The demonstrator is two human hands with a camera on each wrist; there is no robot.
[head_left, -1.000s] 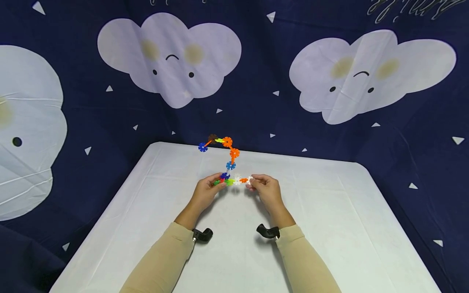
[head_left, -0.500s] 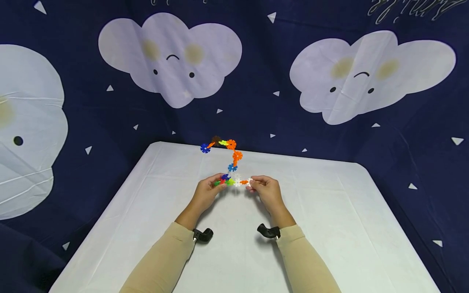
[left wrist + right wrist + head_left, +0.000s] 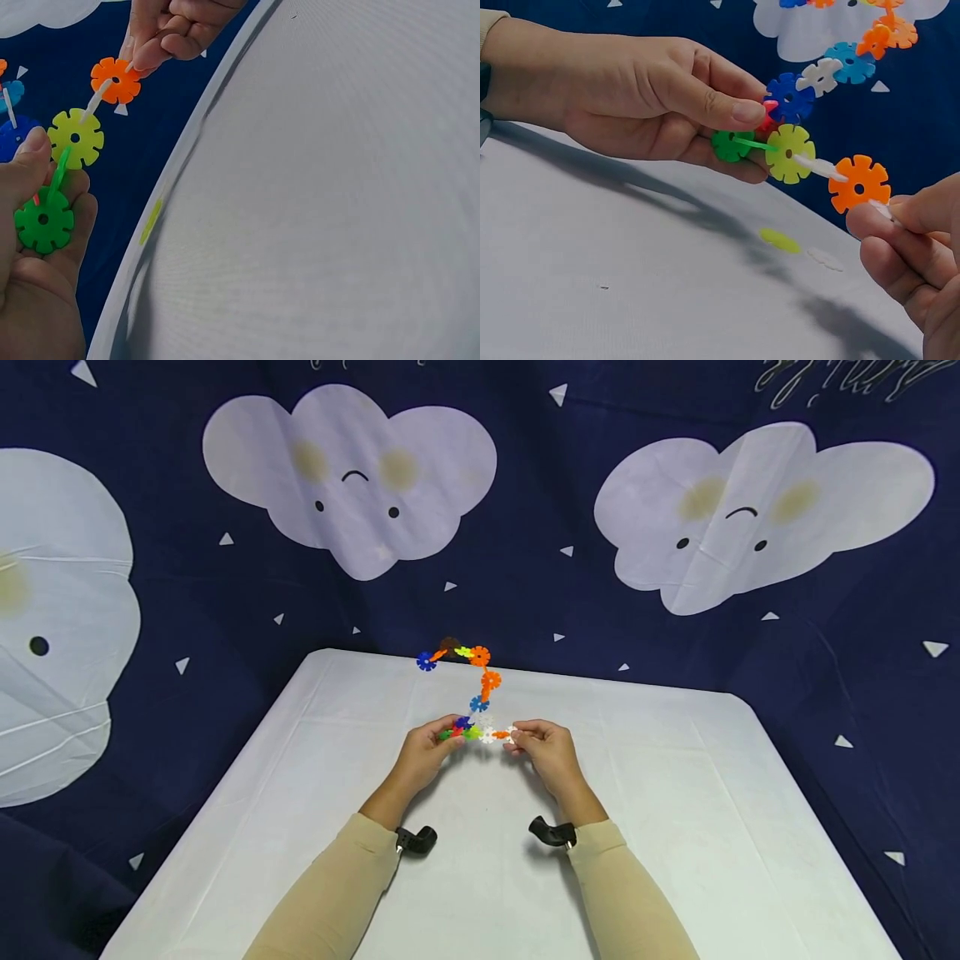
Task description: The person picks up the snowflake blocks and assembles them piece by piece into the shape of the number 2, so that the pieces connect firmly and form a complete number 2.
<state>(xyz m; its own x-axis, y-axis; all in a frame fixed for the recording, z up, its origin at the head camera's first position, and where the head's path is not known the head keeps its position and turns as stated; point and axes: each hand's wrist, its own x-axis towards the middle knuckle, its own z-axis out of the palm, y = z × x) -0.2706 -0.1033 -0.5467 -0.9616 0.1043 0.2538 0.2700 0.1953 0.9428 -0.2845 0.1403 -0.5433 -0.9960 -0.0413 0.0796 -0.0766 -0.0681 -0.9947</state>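
A chain of interlocking snowflake discs (image 3: 491, 681) is held up over the table, its upper part curving round to a blue disc (image 3: 426, 661) at the free end. My left hand (image 3: 422, 753) pinches the chain near its green disc (image 3: 730, 146) and the red disc (image 3: 768, 116), partly hidden by the thumb. In my right hand (image 3: 548, 752), thumb and fingers pinch a white disc (image 3: 885, 212) slotted into the orange disc (image 3: 859, 184). Between the hands run the yellow-green disc (image 3: 790, 154) and a white disc seen edge-on (image 3: 825, 169).
On the white table (image 3: 660, 827) lie a loose yellow-green disc (image 3: 780, 240) and a white disc (image 3: 825, 259), below the hands. A dark blue cloth (image 3: 540, 510) with printed clouds hangs behind the table. Black curved devices (image 3: 417, 841) are worn at both wrists.
The raised part of the chain has swayed a little to the right and slightly down. Both hands keep nearly the same place and the same hold.
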